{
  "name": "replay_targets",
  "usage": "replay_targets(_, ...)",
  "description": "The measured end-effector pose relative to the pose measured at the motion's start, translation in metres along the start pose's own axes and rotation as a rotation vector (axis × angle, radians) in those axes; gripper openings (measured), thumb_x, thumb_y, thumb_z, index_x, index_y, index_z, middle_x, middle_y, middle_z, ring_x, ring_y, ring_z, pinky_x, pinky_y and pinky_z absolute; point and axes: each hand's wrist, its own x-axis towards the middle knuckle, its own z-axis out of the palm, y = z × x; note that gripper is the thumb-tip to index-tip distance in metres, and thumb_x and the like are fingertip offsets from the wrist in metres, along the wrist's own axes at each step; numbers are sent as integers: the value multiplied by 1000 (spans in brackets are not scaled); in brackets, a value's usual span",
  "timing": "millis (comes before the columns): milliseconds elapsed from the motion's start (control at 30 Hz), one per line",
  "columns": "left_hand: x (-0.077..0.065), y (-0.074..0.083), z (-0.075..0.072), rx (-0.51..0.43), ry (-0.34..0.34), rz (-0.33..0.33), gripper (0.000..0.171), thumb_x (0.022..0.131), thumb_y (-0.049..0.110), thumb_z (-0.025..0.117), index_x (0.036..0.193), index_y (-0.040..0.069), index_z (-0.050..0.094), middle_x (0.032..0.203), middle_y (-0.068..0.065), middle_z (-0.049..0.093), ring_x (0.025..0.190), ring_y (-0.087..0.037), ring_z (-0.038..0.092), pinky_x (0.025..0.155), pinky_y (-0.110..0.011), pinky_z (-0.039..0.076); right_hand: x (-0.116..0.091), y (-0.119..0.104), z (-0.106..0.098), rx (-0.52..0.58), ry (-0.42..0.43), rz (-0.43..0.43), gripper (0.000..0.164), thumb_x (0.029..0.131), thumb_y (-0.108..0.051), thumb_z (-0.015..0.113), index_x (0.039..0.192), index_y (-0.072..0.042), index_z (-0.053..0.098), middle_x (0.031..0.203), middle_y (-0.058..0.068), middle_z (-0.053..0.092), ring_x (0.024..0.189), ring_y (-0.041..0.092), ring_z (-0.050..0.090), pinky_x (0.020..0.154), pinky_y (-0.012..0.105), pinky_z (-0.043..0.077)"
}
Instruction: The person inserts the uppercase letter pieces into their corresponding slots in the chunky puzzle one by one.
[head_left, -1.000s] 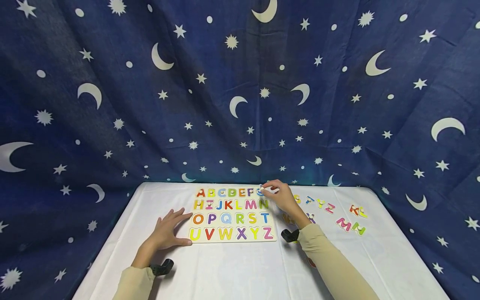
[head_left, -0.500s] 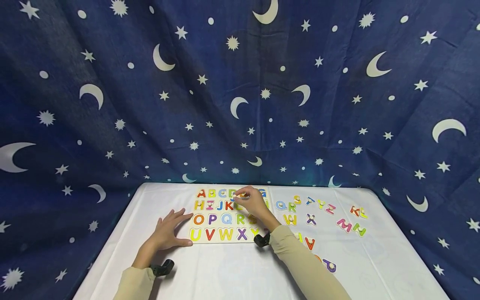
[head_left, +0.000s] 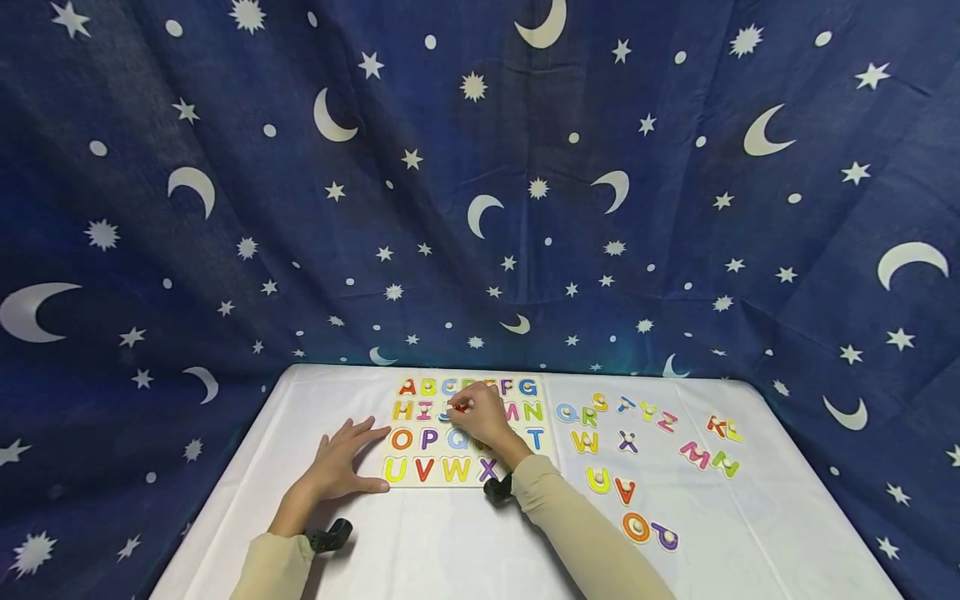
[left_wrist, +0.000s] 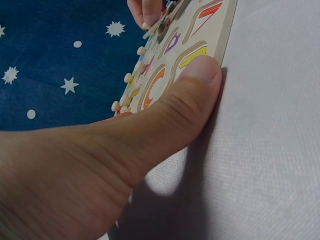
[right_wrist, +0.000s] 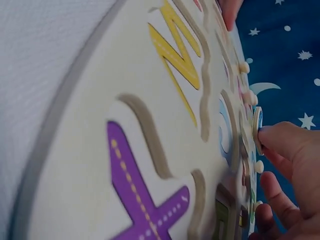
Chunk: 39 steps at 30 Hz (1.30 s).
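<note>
A wooden alphabet puzzle board point(head_left: 557, 454) lies on the white-covered table. At its left edge, my left hand point(head_left: 337, 462) rests with fingers spread; in the left wrist view the thumb point(left_wrist: 200, 75) touches the board's lower corner. My right hand point(head_left: 487, 417) is over the second row, near the J and K places. Thumb and fingers pinch a blue letter puzzle piece point(right_wrist: 258, 131), seen nearly edge-on in the right wrist view, just above the board. My fingers hide most of its outline. Knobbed pieces such as the G point(head_left: 528, 387) and H point(head_left: 402, 410) sit in the upper rows.
Loose knobbed letters lie to the right of the board, among them the Q point(head_left: 567, 413), W point(head_left: 585, 442), O point(head_left: 636, 527), P point(head_left: 665, 537) and M point(head_left: 695, 455). A dark blue curtain point(head_left: 420, 250) with moons and stars hangs behind the table's far edge.
My right hand has moved left and nearer, from by the G to over the second row, carrying the blue letter puzzle piece. My left hand has stayed at the board's edge.
</note>
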Motion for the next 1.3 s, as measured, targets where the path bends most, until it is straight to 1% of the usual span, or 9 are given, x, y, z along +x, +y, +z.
replay_targets(133, 1, -1, 1, 4, -3, -5, 99, 63, 53, 94, 147, 17, 57, 159, -21, 41, 150, -53, 22, 113, -81, 9, -1, -3, 4, -52, 11, 11, 4, 83, -17, 83, 87, -15, 81, 99, -1, 68, 99, 24, 51, 86, 45, 41)
replay_targets(267, 1, -1, 1, 5, -5, -8, 99, 62, 53, 94, 147, 17, 57, 159, -21, 41, 150, -52, 22, 113, -81, 9, -1, -6, 7, -88, 26, 25, 5, 82, -17, 84, 86, -16, 81, 100, 1, 68, 99, 26, 51, 85, 47, 40)
replay_targets(367, 1, -1, 1, 5, -6, -10, 99, 62, 53, 95, 147, 17, 58, 159, -21, 41, 150, -52, 23, 113, -81, 9, -1, -9, 8, -119, 24, 49, 6, 82, -19, 85, 86, -17, 81, 99, 0, 67, 98, 26, 51, 84, 46, 39)
replay_targets(600, 0, -1, 2, 8, -2, -7, 99, 63, 53, 95, 147, 17, 58, 159, -21, 41, 150, -52, 23, 113, -81, 10, 2, -12, 8, -184, -16, 99, 4, 83, -21, 84, 86, -20, 81, 98, -2, 64, 97, 23, 48, 83, 43, 38)
replay_targets(833, 1, -1, 2, 5, -6, -14, 99, 63, 53, 94, 147, 17, 57, 159, -21, 41, 150, -53, 22, 113, -81, 9, 7, -18, 7, -245, -44, 116, 8, 82, -23, 85, 78, -22, 78, 98, -1, 64, 101, 25, 49, 85, 45, 40)
replay_targets(967, 1, -1, 1, 5, -8, -18, 99, 62, 53, 94, 147, 18, 57, 160, -21, 40, 150, -52, 22, 114, -80, 8, 9, -22, 4, -271, -83, 134, 9, 82, -24, 85, 78, -22, 77, 98, -1, 63, 102, 26, 49, 84, 44, 40)
replay_targets(1033, 1, -1, 1, 1, -7, -17, 99, 62, 53, 95, 147, 18, 57, 160, -21, 40, 150, -52, 22, 114, -80, 8, 10, -23, 3, -293, -103, 131, 10, 83, -24, 85, 78, -22, 77, 97, -2, 63, 100, 25, 49, 82, 43, 39)
replay_targets(1200, 1, 0, 1, -2, 4, -6, 100, 62, 52, 95, 147, 16, 57, 159, -21, 41, 150, -53, 22, 113, -81, 8, 16, -26, -1, -394, -140, 66, 12, 83, -23, 84, 75, -22, 76, 89, -3, 61, 91, 22, 47, 77, 41, 39)
replay_targets(1300, 0, 1, 0, 2, 6, -6, 100, 62, 52, 95, 147, 16, 57, 159, -22, 41, 150, -53, 22, 113, -81, 8, 18, -27, 0, -421, -158, 48, 11, 83, -22, 84, 75, -22, 75, 87, -4, 59, 89, 21, 46, 76, 40, 38)
